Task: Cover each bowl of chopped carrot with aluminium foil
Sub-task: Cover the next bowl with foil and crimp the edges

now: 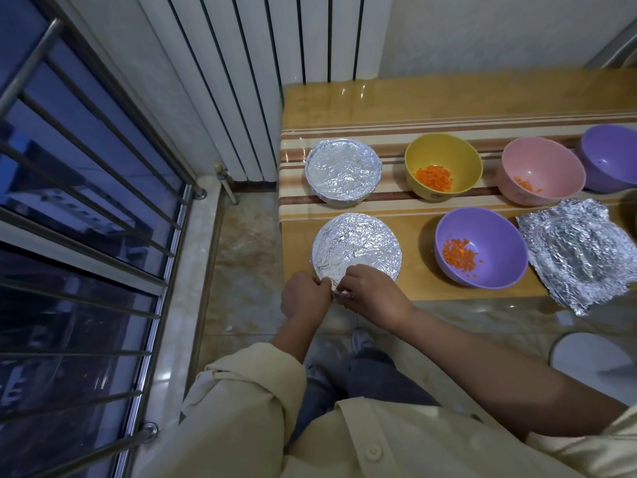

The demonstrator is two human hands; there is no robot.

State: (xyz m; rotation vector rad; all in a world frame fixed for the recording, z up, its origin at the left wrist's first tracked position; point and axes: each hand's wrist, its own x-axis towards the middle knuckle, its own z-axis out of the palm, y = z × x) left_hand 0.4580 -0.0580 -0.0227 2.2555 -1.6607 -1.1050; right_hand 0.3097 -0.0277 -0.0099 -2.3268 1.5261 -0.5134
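Head view brings us first to the fingers (320,281) of our left hand (303,294) and the fingers (345,287) of our right hand (374,291); both sets are curled and pinch the crumpled edge of the near foil cover (356,246) where it folds over the rim closest to us; the two hands nearly touch each other at that spot. The near foil cover lies stretched across a bowl at the near left corner of the table (362,101); the bowl beneath is hidden by the foil. Just behind it, on a striped cloth (296,157), stands a second bowl sealed under the far foil cover (343,170).

To the right, the near purple bowl (493,232) stands uncovered with chopped carrot (458,257) in its bottom; behind it, along the striped cloth, the yellow bowl (444,150) and the pink bowl (551,163) also stand uncovered, each with carrot inside; a far purple bowl (613,157) sits just beside the pink bowl at the frame edge, and we cannot tell what it holds. A loose foil sheet (582,253), wrinkled and dented in the middle, lies at the table's near right edge, just beside the near purple bowl.

Our cream sleeves (241,391) fill the bottom of the view; a white radiator (275,46) stands behind the table's left end, and a barred window (86,150) runs along our left.
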